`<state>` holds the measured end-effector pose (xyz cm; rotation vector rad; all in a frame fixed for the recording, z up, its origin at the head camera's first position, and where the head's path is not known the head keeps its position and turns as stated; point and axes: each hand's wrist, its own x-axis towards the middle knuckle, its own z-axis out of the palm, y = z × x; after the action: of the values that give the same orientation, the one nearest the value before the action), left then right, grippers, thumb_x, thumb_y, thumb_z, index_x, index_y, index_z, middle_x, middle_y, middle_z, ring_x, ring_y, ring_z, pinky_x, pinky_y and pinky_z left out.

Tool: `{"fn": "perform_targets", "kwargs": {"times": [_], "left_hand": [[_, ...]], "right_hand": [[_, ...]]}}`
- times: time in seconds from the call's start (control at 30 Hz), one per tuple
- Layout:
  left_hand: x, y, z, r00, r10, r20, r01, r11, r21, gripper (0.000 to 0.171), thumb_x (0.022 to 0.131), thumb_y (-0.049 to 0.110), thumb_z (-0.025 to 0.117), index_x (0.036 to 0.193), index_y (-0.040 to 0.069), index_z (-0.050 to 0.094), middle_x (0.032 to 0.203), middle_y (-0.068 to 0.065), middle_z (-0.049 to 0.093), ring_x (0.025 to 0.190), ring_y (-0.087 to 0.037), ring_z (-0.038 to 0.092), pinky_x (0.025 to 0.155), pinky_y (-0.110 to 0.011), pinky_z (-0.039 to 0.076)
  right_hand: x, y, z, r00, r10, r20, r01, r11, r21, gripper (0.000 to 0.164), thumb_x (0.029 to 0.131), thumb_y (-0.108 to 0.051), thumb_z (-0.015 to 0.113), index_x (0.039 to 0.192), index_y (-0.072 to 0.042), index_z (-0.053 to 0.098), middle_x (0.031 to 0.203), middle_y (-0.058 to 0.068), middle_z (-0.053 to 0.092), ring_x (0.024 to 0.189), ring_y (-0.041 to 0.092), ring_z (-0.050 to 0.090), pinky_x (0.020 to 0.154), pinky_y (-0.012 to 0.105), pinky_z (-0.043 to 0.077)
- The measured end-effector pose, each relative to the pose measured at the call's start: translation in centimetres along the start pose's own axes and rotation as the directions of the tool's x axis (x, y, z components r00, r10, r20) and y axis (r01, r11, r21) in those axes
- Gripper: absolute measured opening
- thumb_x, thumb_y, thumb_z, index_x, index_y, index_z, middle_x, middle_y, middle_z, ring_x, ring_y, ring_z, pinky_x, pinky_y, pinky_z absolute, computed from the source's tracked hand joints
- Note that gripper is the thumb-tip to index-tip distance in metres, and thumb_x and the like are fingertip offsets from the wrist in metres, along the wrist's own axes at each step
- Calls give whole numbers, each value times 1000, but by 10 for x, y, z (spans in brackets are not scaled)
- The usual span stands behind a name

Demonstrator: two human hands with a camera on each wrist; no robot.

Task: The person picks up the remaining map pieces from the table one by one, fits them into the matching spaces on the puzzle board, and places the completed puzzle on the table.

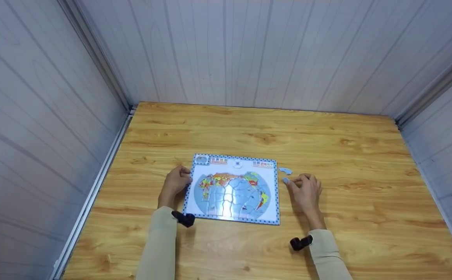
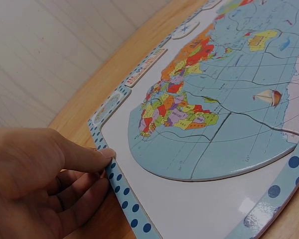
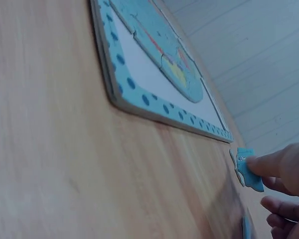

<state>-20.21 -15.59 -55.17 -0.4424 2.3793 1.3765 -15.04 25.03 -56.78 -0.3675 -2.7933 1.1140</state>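
A world map jigsaw puzzle board (image 1: 235,217) with a dotted blue border lies flat on the table. My left hand (image 1: 176,181) is at its left edge; in the left wrist view the thumb (image 2: 105,154) presses on the border and the other fingers curl at the edge, gripping it. Off the board's right side, my right hand (image 1: 306,191) pinches a small blue puzzle piece (image 3: 250,171) between thumb and fingers. Another blue puzzle piece (image 1: 286,170) lies just beyond that hand, near the board's upper right. White backing shows above the map's orange land.
The wood-grain table (image 1: 350,163) runs back to a pale panelled wall (image 1: 245,50), with more panels on both sides. A blue edge (image 3: 246,228) shows low in the right wrist view, partly hidden by the fingers. Black cameras (image 1: 301,243) sit at both wrists.
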Motion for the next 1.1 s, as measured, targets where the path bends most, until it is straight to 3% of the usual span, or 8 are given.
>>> {"fn": "perform_targets", "kwargs": {"times": [0.27,0.5,0.73,1.1], "left_hand": [[0,0,0,1000,-15,-6,14,1000,-13,26,91,8,60,116,9,55,104,-10,57,97,-23,55,83,-33,45],[-1,-1,0,1000,8,1,-8,1000,-18,26,91,7,59,117,7,55,104,-11,58,97,-24,56,84,-34,46],[2,-4,1,997,68,-31,-67,997,26,26,88,5,62,114,4,56,99,-9,59,93,-21,55,81,-32,44],[2,-2,0,999,24,-22,-24,1000,-5,25,89,6,61,114,7,56,100,-9,57,94,-22,55,82,-33,45]], "right_hand": [[6,-12,4,1000,25,7,-26,997,77,24,88,-26,67,96,-3,67,125,18,51,119,37,37,104,52,20],[10,-20,8,998,58,40,-63,988,143,25,90,-26,65,97,-2,66,127,16,49,123,35,36,105,51,22],[14,-28,17,1000,-6,12,4,987,160,22,87,-23,68,94,-1,68,117,16,55,113,33,43,99,47,27],[21,-38,25,998,-46,33,36,965,261,20,88,-21,68,91,-1,66,118,14,55,112,29,47,97,43,38]]}}
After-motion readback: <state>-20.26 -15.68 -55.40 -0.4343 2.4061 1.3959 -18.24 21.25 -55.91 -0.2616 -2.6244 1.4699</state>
